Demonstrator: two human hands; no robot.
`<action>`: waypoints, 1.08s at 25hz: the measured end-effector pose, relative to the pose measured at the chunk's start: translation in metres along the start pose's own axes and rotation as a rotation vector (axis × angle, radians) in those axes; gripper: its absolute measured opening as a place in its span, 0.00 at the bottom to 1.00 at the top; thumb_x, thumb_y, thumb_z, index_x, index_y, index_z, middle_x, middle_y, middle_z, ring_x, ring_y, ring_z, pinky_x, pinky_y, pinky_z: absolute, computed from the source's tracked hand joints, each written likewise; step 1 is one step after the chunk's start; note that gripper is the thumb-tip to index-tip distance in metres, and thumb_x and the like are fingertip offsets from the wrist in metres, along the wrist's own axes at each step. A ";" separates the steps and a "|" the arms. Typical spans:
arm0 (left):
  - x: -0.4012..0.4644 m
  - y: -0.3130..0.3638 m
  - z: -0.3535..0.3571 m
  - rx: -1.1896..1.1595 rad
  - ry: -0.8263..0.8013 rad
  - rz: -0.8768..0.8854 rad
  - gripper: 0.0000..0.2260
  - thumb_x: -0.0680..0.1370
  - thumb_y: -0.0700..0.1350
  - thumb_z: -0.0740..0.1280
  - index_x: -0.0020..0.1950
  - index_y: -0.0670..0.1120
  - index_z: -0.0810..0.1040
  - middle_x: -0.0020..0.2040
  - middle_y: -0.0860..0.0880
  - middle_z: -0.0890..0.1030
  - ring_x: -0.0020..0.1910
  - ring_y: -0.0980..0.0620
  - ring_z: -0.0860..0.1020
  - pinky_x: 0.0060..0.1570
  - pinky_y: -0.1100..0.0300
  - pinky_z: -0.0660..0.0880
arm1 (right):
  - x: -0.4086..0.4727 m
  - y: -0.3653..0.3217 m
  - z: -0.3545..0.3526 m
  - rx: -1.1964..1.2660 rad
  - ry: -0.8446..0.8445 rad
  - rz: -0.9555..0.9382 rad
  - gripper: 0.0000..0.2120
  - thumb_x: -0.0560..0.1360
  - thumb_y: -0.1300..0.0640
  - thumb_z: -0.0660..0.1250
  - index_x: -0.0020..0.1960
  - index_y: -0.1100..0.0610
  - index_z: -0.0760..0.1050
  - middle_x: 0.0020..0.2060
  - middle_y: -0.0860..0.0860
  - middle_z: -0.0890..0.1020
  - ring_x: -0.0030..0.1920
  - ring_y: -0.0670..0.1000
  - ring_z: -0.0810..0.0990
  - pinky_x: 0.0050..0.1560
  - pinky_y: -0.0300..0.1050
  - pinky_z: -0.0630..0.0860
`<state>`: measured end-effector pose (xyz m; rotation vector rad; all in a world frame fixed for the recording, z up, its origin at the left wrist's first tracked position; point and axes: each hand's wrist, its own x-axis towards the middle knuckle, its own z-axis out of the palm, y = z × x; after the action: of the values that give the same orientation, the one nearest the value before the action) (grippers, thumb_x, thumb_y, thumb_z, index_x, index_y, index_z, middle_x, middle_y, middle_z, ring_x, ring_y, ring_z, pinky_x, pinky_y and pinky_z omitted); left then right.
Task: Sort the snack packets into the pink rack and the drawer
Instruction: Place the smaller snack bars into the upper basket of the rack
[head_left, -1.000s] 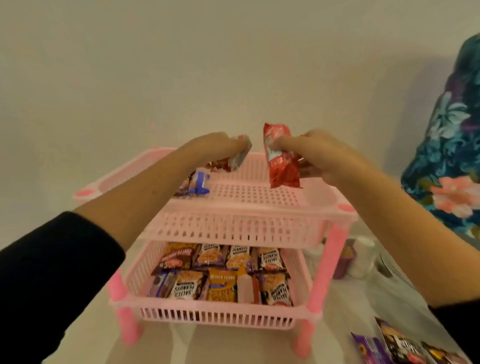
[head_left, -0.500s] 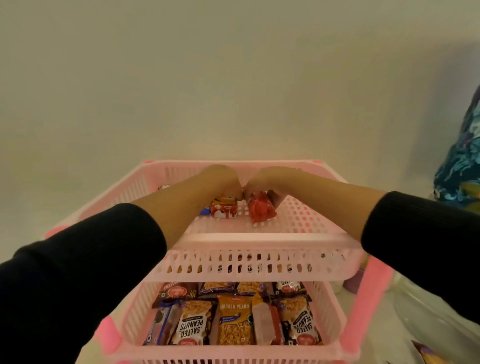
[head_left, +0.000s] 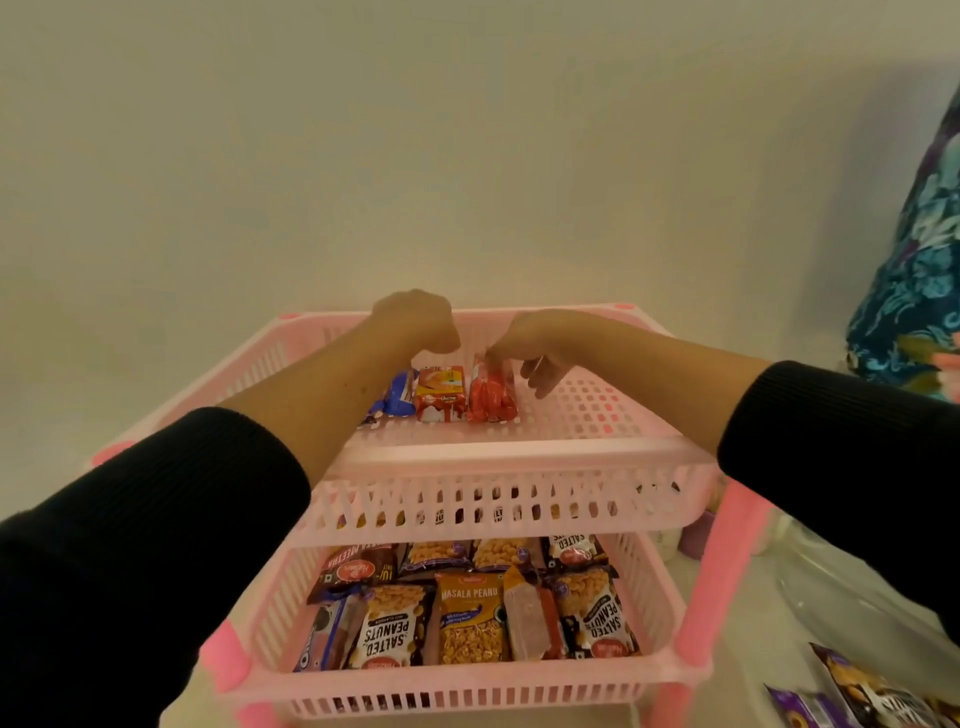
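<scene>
The pink rack (head_left: 498, 452) has two tiers. On its top tier a blue packet (head_left: 397, 400), an orange glucose biscuit packet (head_left: 440, 395) and a red packet (head_left: 491, 397) lie side by side. My right hand (head_left: 530, 348) pinches the red packet's far end with thumb and forefinger, the other fingers spread. My left hand (head_left: 415, 319) hovers just above the orange packet with curled fingers and holds nothing. The lower tier (head_left: 457, 691) is packed with several peanut and snack packets. No drawer is in view.
Loose dark and purple packets (head_left: 857, 696) lie on the surface at the bottom right. A clear plastic bag (head_left: 831, 597) and a small purple container (head_left: 696, 540) sit right of the rack. A floral cloth (head_left: 914, 291) hangs at the far right. A plain wall is behind.
Both hands came down into the top tier. The orange packet and the red packet now lie flat beside the blue one, and my left hand has let go of the orange packet.
</scene>
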<state>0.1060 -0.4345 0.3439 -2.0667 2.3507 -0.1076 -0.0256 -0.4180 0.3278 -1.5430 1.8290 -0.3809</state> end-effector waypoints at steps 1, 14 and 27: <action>-0.005 -0.001 -0.005 -0.006 0.075 0.026 0.14 0.79 0.47 0.61 0.59 0.40 0.74 0.38 0.47 0.74 0.38 0.47 0.80 0.36 0.59 0.77 | -0.005 0.003 -0.007 -0.020 0.022 -0.024 0.29 0.76 0.50 0.67 0.71 0.64 0.63 0.63 0.65 0.72 0.59 0.63 0.76 0.49 0.54 0.78; -0.201 0.118 0.009 -0.701 0.821 0.471 0.10 0.73 0.43 0.61 0.50 0.45 0.78 0.43 0.49 0.81 0.40 0.49 0.79 0.43 0.55 0.75 | -0.189 0.161 -0.060 0.660 0.563 -0.577 0.08 0.71 0.62 0.65 0.48 0.53 0.72 0.36 0.51 0.83 0.34 0.47 0.82 0.33 0.39 0.77; -0.306 0.339 0.262 -1.026 -0.248 0.126 0.09 0.77 0.47 0.65 0.51 0.43 0.75 0.51 0.42 0.80 0.52 0.41 0.79 0.52 0.50 0.77 | -0.251 0.483 0.031 0.016 0.604 0.223 0.25 0.74 0.49 0.67 0.65 0.61 0.68 0.63 0.61 0.72 0.63 0.61 0.72 0.65 0.54 0.69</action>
<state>-0.1767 -0.1006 0.0515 -1.9607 2.5993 1.5382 -0.3513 -0.0548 0.0834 -1.2730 2.4175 -0.8175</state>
